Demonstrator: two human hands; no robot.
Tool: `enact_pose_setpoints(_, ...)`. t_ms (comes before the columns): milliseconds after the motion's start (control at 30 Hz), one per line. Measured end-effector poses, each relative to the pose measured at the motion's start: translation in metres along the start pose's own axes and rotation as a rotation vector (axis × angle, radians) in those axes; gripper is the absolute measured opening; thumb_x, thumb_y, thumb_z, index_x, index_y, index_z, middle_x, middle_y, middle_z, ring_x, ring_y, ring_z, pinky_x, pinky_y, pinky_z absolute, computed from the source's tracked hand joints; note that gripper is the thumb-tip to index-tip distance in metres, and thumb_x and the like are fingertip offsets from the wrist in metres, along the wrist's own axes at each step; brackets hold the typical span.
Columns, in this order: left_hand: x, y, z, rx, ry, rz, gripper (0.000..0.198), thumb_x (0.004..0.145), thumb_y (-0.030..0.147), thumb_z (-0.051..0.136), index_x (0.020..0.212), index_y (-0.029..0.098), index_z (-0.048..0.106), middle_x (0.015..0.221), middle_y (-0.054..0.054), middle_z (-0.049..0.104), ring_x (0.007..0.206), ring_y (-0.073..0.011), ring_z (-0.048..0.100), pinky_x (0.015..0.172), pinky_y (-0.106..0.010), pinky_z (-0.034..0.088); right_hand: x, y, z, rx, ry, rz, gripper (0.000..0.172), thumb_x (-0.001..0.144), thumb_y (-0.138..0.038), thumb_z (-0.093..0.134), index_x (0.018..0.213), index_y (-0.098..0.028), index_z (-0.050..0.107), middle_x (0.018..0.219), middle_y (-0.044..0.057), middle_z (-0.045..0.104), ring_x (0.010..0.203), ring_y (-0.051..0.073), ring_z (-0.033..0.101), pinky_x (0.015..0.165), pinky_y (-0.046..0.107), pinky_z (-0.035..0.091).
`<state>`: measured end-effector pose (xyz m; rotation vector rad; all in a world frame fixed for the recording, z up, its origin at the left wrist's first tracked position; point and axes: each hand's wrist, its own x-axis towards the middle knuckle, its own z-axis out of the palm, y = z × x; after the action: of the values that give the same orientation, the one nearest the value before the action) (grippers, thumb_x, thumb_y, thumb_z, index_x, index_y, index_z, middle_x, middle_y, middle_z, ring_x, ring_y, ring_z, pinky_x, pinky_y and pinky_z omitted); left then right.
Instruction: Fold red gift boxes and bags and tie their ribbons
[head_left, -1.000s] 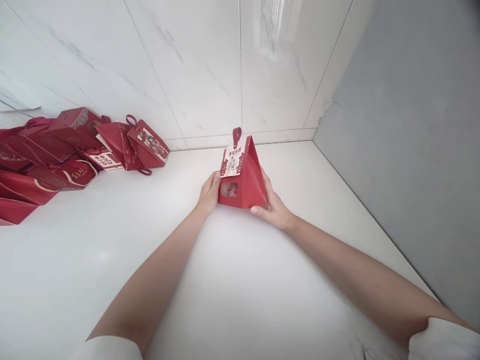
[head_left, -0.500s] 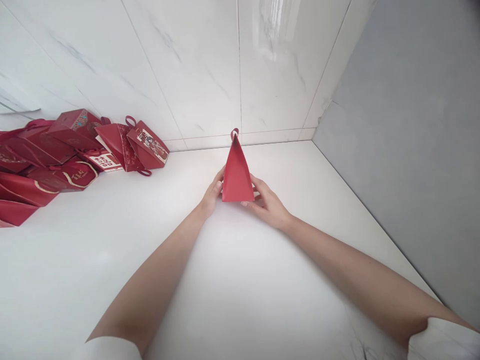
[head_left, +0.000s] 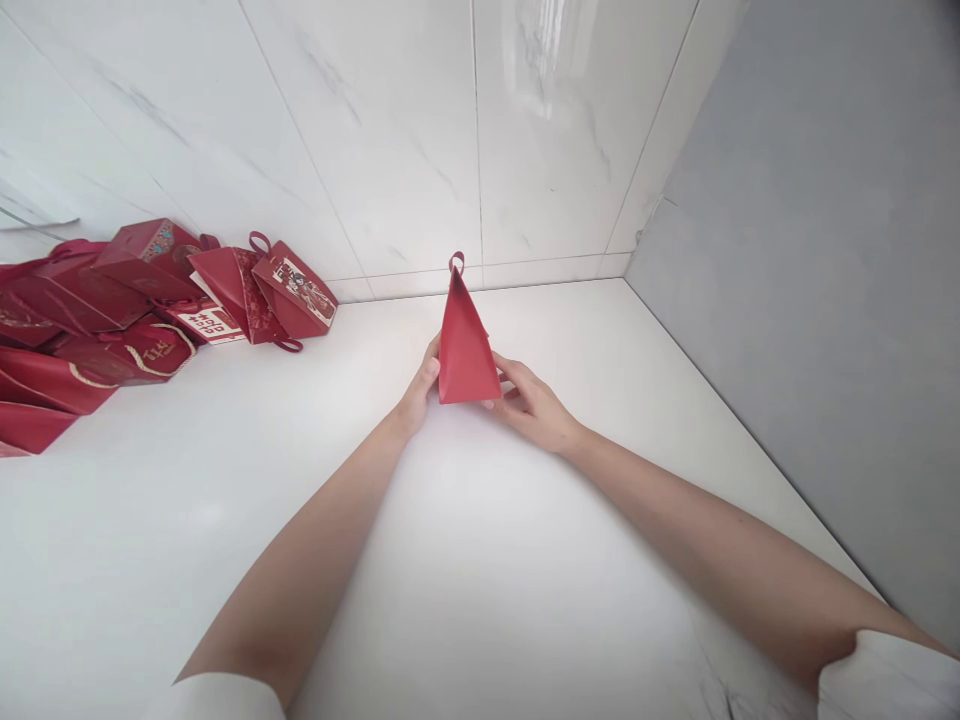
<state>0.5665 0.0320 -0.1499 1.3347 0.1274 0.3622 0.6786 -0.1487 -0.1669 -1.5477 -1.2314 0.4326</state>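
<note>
A red triangular box (head_left: 469, 355) stands upright on the white tabletop, its narrow peak topped by a ribbon loop. My left hand (head_left: 421, 388) holds its left side, the thumb toward me and the other fingers partly hidden behind the box. On the right side, my right hand (head_left: 529, 403) grips the lower edge, with the thumb near the bottom front corner and the fingers along the side.
Several red gift boxes and bags (head_left: 124, 325) are piled at the left against the marbled tile wall (head_left: 405, 130). A grey panel (head_left: 817, 250) rises along the right edge of the white tabletop (head_left: 480, 600).
The peak and loop of the red box have shifted left and the box has turned slightly. Both hands have moved a little left with it.
</note>
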Motion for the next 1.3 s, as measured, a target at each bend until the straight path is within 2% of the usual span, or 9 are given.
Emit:
enact_pose_setpoints(100,0.0008,0.0007,0.0014,0.070,-0.041,0.101,0.073,0.083,0.073,0.058,0.142,0.029,0.051,0.141,-0.009,0.059,0.133,-0.0339,0.053,0.107,-0.048,0.049,0.0004,-0.0003,-0.0003,0.012,0.001,0.001,0.070,0.095,-0.047,0.058,0.157,-0.038,0.028,0.147,0.009,0.049,0.126,0.028,0.055,0.099,0.046,0.052)
enact_pose_setpoints(167,0.0012,0.0005,0.0015,0.092,-0.062,0.121,0.075,0.083,0.075,0.055,0.143,0.029,0.050,0.144,-0.009,0.057,0.136,-0.0344,0.051,0.108,-0.048,0.047,0.0004,-0.0001,-0.0001,0.013,0.000,0.003,0.069,0.095,-0.046,0.057,0.157,-0.038,0.028,0.146,0.009,0.050,0.126,0.027,0.055,0.099,0.046,0.052)
enact_pose_setpoints(267,0.0019,0.0005,0.0013,0.103,-0.063,0.124,0.079,0.082,0.076,0.057,0.144,0.028,0.048,0.146,-0.010,0.055,0.138,-0.0353,0.049,0.110,-0.049,0.045,0.0007,-0.0005,0.0000,0.015,0.007,0.007,0.067,0.096,-0.047,0.056,0.157,-0.037,0.029,0.145,0.009,0.050,0.125,0.027,0.055,0.099,0.045,0.052)
enact_pose_setpoints(433,0.0026,0.0014,0.0016,0.098,-0.024,0.113,0.072,0.083,0.072,0.058,0.143,0.032,0.049,0.144,-0.006,0.057,0.137,-0.0331,0.050,0.109,-0.048,0.047,0.0014,-0.0034,-0.0013,0.034,-0.008,-0.003,0.068,0.094,-0.051,0.058,0.155,-0.034,0.033,0.148,0.010,0.048,0.128,0.029,0.051,0.101,0.048,0.050)
enact_pose_setpoints(700,0.0036,0.0016,0.0008,0.146,-0.037,0.137,0.069,0.088,0.070,0.051,0.144,0.030,0.048,0.149,-0.006,0.052,0.139,-0.0333,0.046,0.108,-0.047,0.047,0.0019,0.0001,-0.0014,0.073,-0.020,-0.006,0.063,0.097,-0.055,0.052,0.153,-0.031,0.036,0.152,0.010,0.045,0.130,0.028,0.050,0.105,0.048,0.047)
enact_pose_setpoints(967,0.0024,0.0042,0.0057,0.144,-0.024,0.149,0.072,0.086,0.071,0.054,0.144,0.030,0.048,0.146,-0.008,0.055,0.138,-0.0328,0.048,0.110,-0.047,0.045,0.0016,-0.0010,-0.0040,0.104,-0.030,-0.016,0.063,0.098,-0.058,0.048,0.153,-0.029,0.038,0.154,0.011,0.044,0.131,0.028,0.051,0.106,0.049,0.047)
enact_pose_setpoints(1067,0.0027,0.0027,0.0042,0.183,-0.031,0.178,0.071,0.088,0.071,0.050,0.147,0.031,0.044,0.149,-0.007,0.052,0.142,-0.0324,0.043,0.114,-0.047,0.041,0.0013,-0.0006,-0.0044,0.132,-0.036,-0.023,0.061,0.099,-0.058,0.044,0.152,-0.029,0.038,0.156,0.010,0.043,0.133,0.028,0.049,0.109,0.049,0.044)
enact_pose_setpoints(1200,0.0033,0.0003,0.0016,0.257,-0.053,0.244,0.067,0.093,0.064,0.047,0.152,0.033,0.037,0.158,-0.005,0.041,0.149,-0.0301,0.033,0.121,-0.047,0.031,0.0020,-0.0008,-0.0029,0.168,-0.019,-0.034,0.060,0.100,-0.057,0.044,0.152,-0.027,0.039,0.155,0.010,0.045,0.135,0.027,0.049,0.110,0.047,0.044)
enact_pose_setpoints(1300,0.0034,-0.0006,0.0012,0.280,-0.023,0.250,0.070,0.092,0.065,0.048,0.152,0.032,0.036,0.161,-0.004,0.036,0.151,-0.0299,0.027,0.122,-0.046,0.029,0.0027,-0.0020,-0.0017,0.181,-0.016,-0.036,0.060,0.100,-0.057,0.044,0.151,-0.027,0.041,0.154,0.009,0.046,0.136,0.028,0.049,0.110,0.047,0.045)
